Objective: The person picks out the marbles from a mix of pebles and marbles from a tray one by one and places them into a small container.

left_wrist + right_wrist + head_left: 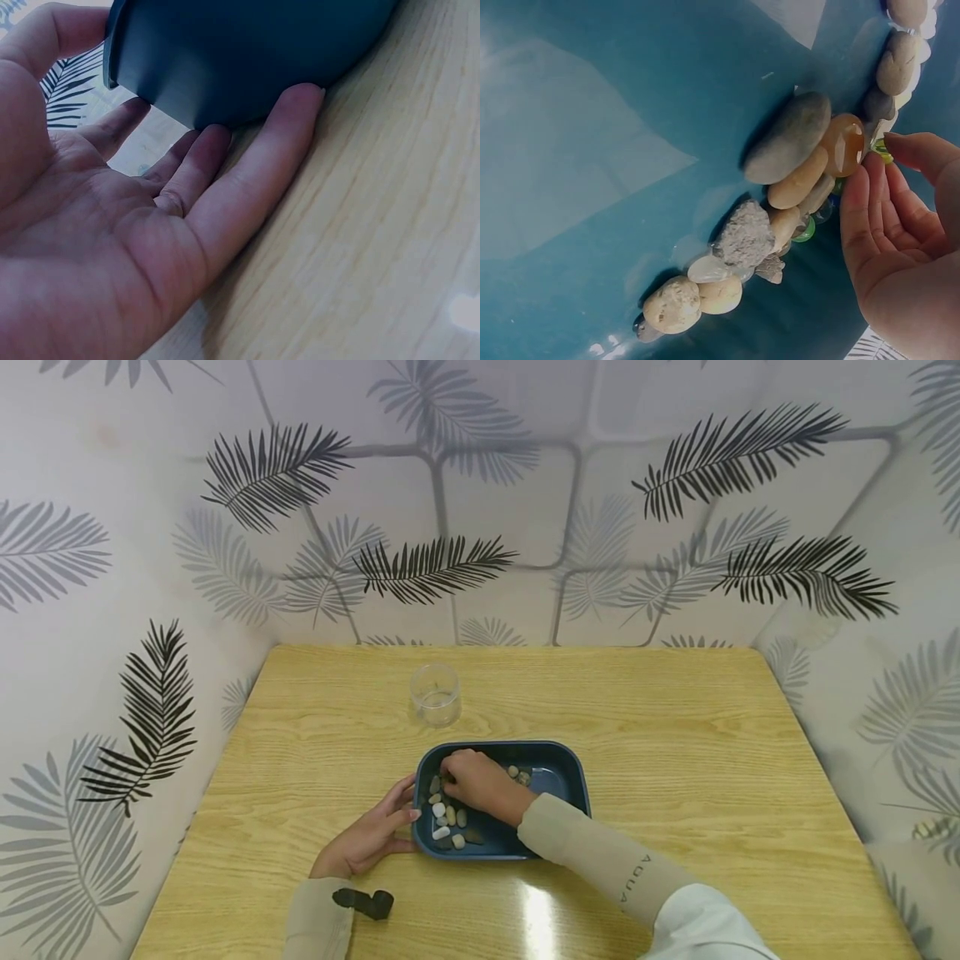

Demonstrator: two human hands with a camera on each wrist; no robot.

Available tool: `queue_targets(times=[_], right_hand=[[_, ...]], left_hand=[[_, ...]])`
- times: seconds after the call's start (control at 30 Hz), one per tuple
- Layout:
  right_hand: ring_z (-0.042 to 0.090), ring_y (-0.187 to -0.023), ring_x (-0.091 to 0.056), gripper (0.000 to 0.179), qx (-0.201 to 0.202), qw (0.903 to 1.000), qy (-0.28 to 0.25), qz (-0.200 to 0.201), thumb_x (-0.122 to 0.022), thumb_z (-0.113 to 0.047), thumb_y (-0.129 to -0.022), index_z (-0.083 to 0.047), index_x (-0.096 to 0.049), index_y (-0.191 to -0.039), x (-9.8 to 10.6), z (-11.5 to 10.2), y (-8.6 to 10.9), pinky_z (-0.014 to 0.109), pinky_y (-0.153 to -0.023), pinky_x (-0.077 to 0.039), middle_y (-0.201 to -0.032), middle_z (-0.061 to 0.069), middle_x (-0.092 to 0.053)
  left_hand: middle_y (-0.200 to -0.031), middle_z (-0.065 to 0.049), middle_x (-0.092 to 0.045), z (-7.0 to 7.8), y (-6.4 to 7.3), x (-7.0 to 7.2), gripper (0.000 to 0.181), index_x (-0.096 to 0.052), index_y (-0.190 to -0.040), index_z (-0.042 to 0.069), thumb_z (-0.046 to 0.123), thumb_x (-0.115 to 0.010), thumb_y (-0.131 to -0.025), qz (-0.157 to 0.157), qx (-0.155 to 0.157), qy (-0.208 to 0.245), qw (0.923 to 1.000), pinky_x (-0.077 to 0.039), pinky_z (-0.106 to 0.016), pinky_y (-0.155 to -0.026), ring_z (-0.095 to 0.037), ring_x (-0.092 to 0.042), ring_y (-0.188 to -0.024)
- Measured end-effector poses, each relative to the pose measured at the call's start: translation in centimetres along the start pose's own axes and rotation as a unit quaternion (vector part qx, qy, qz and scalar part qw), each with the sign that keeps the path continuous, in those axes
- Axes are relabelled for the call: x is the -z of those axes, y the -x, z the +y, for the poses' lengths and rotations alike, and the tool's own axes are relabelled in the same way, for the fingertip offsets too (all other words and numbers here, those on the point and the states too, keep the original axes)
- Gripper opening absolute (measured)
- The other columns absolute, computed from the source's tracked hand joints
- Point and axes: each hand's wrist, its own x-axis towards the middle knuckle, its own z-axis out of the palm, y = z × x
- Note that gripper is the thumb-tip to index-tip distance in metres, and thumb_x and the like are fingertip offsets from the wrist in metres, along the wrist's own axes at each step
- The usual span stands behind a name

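A dark blue tray (510, 857) with raised walls stands on the table, with pebbles (451, 816) along its left side. My left hand (369, 833) holds its left wall; in the left wrist view the thumb hooks over the rim and the fingers (247, 176) lie against the outside. Inside the tray, at the back left, is my right hand (480, 785). Its thumb and fingertips pinch a small yellow-green glass marble (883, 152), partly covered by them. Close by lie an orange polished stone (845, 146), a long grey pebble (789, 139) and a green marble (805, 230).
Behind the tray, a clear round glass container (437, 697) stands on the wooden table (675, 735). More stones (519, 774) lie along the tray's back wall, a rough grey rock (745, 234) among them. A leaf-patterned wall (510, 510) rises behind the table.
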Motion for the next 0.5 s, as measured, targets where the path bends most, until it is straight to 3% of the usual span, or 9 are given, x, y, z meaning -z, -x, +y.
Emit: queue_targets(times=[0.5], right_hand=[[0.003, -0.073, -0.054, 0.015, 0.007, 0.9993, -0.031, 0.018, -0.064, -0.022, -0.088, -0.011, -0.068, -0.098, 1.1, 0.2, 0.2, 0.018, -0.063, -0.047, -0.085, -0.005, -0.062]], left_hand=[[-0.152, -0.008, -0.01, 0.0, 0.0, 0.0, 0.065, -0.011, -0.148, 0.031, 0.022, -0.05, -0.097, -0.001, 0.005, 0.003, 1.0, -0.045, -0.051, -0.089, -0.035, -0.034, -0.128]])
